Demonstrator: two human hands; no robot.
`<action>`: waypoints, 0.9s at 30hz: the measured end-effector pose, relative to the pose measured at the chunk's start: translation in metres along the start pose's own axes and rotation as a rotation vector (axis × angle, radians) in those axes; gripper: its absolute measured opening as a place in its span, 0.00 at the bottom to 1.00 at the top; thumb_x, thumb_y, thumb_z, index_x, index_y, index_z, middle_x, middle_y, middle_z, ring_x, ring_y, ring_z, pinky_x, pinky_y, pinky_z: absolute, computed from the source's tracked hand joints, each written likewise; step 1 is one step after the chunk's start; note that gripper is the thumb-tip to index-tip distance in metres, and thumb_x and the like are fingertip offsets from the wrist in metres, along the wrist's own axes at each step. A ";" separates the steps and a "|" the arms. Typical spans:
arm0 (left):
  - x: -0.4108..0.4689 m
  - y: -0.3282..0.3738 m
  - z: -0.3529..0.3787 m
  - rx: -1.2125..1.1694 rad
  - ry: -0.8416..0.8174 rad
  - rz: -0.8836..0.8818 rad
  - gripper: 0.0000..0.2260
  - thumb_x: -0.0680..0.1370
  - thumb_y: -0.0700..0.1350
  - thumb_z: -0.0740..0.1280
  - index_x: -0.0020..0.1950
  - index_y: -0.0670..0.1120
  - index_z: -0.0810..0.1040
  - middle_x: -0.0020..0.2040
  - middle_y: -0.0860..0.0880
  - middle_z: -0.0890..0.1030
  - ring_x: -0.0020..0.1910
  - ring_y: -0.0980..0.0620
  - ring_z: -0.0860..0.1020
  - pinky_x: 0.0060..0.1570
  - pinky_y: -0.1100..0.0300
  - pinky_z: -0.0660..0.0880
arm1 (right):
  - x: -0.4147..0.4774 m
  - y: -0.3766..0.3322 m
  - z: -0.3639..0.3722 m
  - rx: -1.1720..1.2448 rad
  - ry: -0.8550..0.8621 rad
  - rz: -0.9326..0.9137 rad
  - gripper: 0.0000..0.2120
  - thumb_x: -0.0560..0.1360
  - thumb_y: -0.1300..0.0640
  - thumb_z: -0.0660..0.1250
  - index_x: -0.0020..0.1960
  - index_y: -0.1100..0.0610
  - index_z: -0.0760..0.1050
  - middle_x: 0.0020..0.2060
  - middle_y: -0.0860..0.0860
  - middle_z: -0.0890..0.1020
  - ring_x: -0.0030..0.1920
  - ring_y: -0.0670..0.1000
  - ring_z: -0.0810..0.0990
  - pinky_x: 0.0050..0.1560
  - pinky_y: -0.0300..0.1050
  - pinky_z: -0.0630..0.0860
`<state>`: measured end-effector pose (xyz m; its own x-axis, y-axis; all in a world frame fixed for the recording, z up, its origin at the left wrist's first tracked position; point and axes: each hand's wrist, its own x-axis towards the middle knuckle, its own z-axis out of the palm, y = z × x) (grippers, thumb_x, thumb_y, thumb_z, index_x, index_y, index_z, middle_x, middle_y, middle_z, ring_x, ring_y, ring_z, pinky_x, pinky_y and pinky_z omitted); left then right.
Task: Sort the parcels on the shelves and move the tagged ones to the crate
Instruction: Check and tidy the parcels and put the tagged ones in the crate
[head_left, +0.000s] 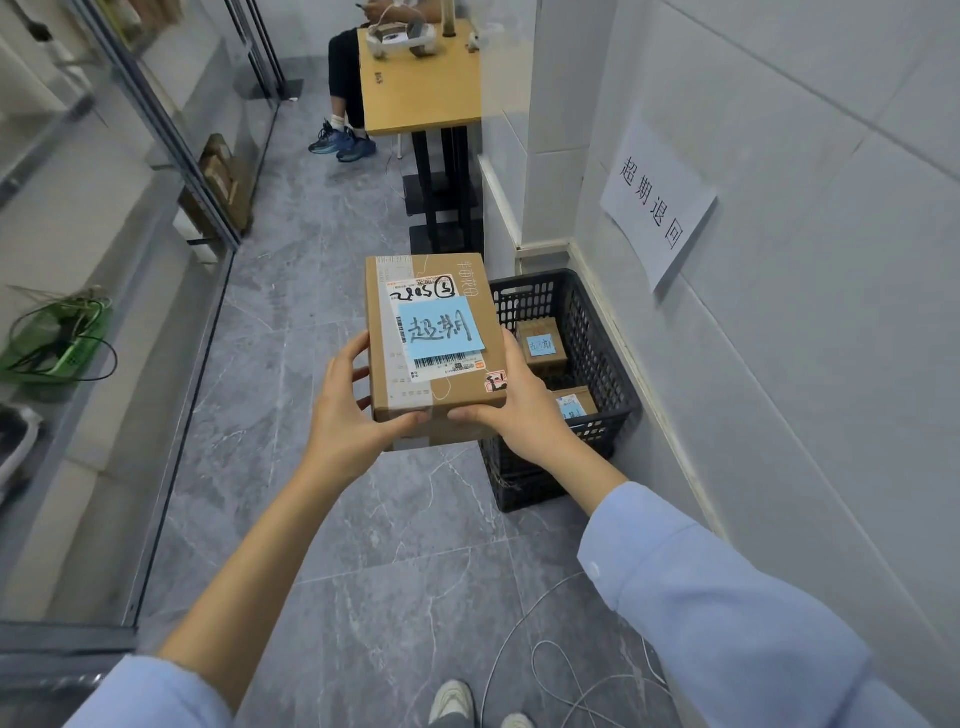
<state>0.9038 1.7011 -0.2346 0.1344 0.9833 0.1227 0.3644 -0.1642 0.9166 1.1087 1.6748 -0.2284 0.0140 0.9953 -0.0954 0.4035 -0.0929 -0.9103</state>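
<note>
Our left grip (353, 410) and right grip (511, 410) clasp a tagged parcel (431, 338) at nine o'clock of the crate (524, 304). Two tagged boxes (540, 345) already lie inside; this one is not yet in.

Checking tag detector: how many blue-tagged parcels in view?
3: held parcel; far parcel and near parcel in the crate. The held parcel may hide more.

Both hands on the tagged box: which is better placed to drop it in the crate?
Probably right. The right hand grips the parcel on the side next to the black crate; the left hand holds the far side, over open floor.
</note>
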 end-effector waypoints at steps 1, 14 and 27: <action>0.000 0.000 0.001 -0.002 -0.001 0.001 0.44 0.61 0.58 0.79 0.73 0.61 0.62 0.71 0.62 0.67 0.67 0.60 0.68 0.52 0.66 0.72 | 0.000 0.001 0.000 0.004 -0.002 0.000 0.47 0.69 0.55 0.78 0.77 0.45 0.51 0.67 0.43 0.75 0.66 0.47 0.75 0.65 0.55 0.74; 0.013 -0.005 0.015 -0.001 -0.016 0.014 0.44 0.61 0.59 0.79 0.72 0.63 0.62 0.68 0.66 0.66 0.66 0.65 0.68 0.52 0.66 0.71 | 0.011 0.013 -0.012 -0.001 0.003 -0.003 0.46 0.70 0.55 0.78 0.76 0.44 0.50 0.68 0.44 0.74 0.67 0.47 0.74 0.65 0.54 0.74; 0.098 -0.032 0.027 0.016 -0.051 0.002 0.46 0.61 0.59 0.79 0.74 0.60 0.60 0.72 0.59 0.66 0.68 0.60 0.68 0.54 0.66 0.71 | 0.093 0.029 -0.014 0.012 0.031 0.040 0.46 0.70 0.54 0.77 0.76 0.44 0.50 0.67 0.42 0.74 0.64 0.42 0.73 0.63 0.50 0.74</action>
<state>0.9307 1.8004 -0.2620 0.1813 0.9779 0.1043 0.3788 -0.1673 0.9102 1.1341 1.7653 -0.2580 0.0580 0.9911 -0.1197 0.3906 -0.1329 -0.9109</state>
